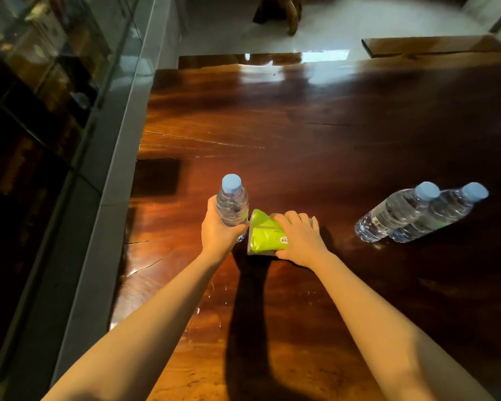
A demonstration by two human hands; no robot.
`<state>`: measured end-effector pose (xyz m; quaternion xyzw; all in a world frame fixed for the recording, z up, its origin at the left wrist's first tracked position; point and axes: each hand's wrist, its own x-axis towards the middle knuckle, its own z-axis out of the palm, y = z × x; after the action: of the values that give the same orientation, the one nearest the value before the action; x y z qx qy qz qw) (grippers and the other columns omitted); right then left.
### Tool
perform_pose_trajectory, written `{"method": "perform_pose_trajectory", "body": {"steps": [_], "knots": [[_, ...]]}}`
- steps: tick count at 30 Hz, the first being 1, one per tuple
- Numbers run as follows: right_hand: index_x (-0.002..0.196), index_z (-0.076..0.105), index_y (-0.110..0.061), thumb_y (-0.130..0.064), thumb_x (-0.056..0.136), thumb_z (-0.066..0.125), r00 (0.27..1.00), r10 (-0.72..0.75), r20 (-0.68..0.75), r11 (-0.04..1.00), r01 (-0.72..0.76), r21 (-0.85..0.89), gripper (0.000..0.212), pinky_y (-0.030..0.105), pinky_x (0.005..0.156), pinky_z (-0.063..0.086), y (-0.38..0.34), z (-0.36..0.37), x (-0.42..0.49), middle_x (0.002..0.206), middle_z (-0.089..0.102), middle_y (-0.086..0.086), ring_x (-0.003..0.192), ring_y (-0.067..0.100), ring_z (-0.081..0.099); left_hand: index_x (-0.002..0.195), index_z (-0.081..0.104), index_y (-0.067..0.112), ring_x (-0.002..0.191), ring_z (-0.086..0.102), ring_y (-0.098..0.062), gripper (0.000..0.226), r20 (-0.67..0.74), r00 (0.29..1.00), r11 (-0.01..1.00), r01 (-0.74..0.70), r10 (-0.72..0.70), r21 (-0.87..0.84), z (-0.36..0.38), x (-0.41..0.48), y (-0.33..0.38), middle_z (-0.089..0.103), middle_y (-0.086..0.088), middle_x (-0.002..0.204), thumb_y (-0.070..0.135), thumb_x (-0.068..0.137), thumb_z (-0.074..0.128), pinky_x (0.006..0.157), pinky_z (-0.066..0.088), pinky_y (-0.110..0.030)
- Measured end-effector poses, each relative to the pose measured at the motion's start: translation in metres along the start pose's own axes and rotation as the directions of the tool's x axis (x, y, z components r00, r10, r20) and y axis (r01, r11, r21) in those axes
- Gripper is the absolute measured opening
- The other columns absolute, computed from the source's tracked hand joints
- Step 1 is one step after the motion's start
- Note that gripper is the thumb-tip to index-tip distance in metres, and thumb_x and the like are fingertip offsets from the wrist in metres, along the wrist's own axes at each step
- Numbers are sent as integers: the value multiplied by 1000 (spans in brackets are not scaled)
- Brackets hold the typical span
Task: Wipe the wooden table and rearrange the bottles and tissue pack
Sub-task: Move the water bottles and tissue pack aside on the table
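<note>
Green tissue pack point(265, 237) clamped in right hand point(300, 240), left hand point(219, 231) wrapped round one bottle point(232, 204), both mid-table point(315, 134). Rearranging step, I'd say. Two bottles point(417, 212) stand well apart, right. Next: set both down upright, neatly grouped.

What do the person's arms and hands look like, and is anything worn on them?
Both forearms are bare, with no sleeve in view. The left hand and the right hand have no glove, and no ring, watch or bracelet is visible on them.
</note>
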<state>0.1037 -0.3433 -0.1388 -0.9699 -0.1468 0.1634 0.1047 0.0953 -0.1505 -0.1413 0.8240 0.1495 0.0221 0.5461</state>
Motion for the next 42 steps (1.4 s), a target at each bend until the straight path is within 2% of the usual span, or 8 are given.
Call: {"method": "perform_pose_trajectory", "body": {"steps": [8,12,16,21,25,32,36,42], "knots": [[139,26,-33,-37,70,71,992,78,-100,995,-70,76,82,60,113,15,50,-12,-58,132,38,1,126,29,33,112,43,35,88,63,-14,67,83,995,999,-46,48,-21,31,-50,28,64,11,100,20,61,83,75,45,-26],[139,26,-35,-40,69,71,987,125,-105,989,-115,97,83,56,112,18,91,-10,-96,131,38,-1,125,27,32,97,43,50,82,62,0,62,146,986,997,-72,77,-40,64,-78,45,63,24,92,20,59,82,69,46,-16],[139,27,-35,-46,68,72,977,177,-116,977,-161,137,85,60,113,14,131,-9,-128,131,37,-1,127,27,31,106,43,38,86,64,-9,65,204,973,994,-107,110,-27,106,-103,58,64,16,97,18,61,84,72,49,-21],[139,26,-35,-53,68,72,961,239,-141,965,-219,146,87,60,113,13,181,-13,-162,132,37,0,127,28,30,107,44,36,80,62,0,65,276,953,991,-130,129,-15,157,-127,72,63,21,92,21,59,84,63,44,-5],[138,26,-36,-59,67,70,943,294,-154,949,-269,162,86,59,112,15,218,-16,-180,130,37,1,125,28,30,108,43,41,87,64,-3,67,310,942,991,-129,128,-16,196,-143,84,64,20,98,25,59,85,70,47,-14],[137,27,-34,-44,69,73,883,434,-180,899,-412,149,82,60,112,14,263,-9,-196,131,38,4,125,30,32,98,39,59,89,62,3,68,360,923,990,-143,138,-12,248,-158,100,61,27,95,32,56,85,70,45,-11],[136,27,-33,-39,70,72,859,474,-193,880,-453,141,81,61,112,13,277,-7,-193,132,38,6,127,32,32,105,39,51,96,61,-3,72,364,920,988,-155,147,-7,270,-159,104,59,24,102,30,56,86,76,43,-13],[135,24,-32,-37,72,71,845,509,-161,859,-490,146,79,61,112,11,292,-4,-182,135,35,7,130,33,29,99,39,59,86,58,14,70,364,919,986,-165,151,8,287,-153,106,54,34,96,28,58,86,65,37,8]]}}
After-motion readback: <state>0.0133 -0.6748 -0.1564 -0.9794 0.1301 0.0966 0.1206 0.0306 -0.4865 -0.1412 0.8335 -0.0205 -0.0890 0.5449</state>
